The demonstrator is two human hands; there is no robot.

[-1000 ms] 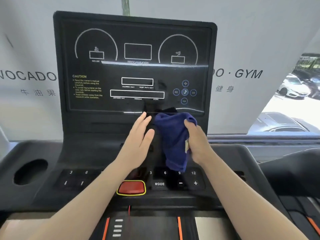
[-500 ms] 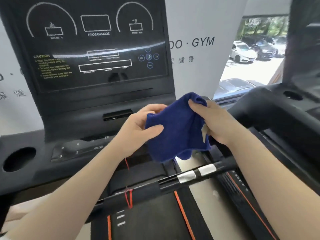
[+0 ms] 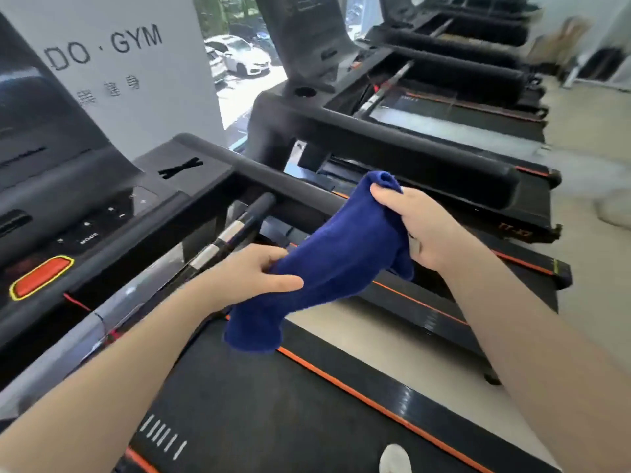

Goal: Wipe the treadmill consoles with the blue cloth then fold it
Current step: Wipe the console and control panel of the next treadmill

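The blue cloth (image 3: 336,264) is held in mid-air, clear of every surface, stretched on a slant between two hands above the running belt (image 3: 273,404) of the near treadmill. The right hand (image 3: 420,230), at about 2 o'clock from the cloth's middle, is clamped on the upper corner, with a small bunch of fabric standing out above the thumb. The left hand (image 3: 249,273), at about 8 o'clock, pinches the lower part between thumb and fingers; the loose end hangs below it toward 6 o'clock. The hands are apart, the cloth spanning the gap: a grip at two separated points draws the fabric taut, which is judged to suit either spreading it for a fold or shifting to a fresh face for wiping. The near console (image 3: 51,172) lies at 9 to 10 o'clock, its red stop button (image 3: 41,276) at the left edge; the cloth does not touch it. A second treadmill's console (image 3: 304,35) stands at 12 o'clock, with its side rail (image 3: 409,151) just beyond the cloth. The view turned toward it suggests that this console is the next surface to wipe, so folding probably comes later.
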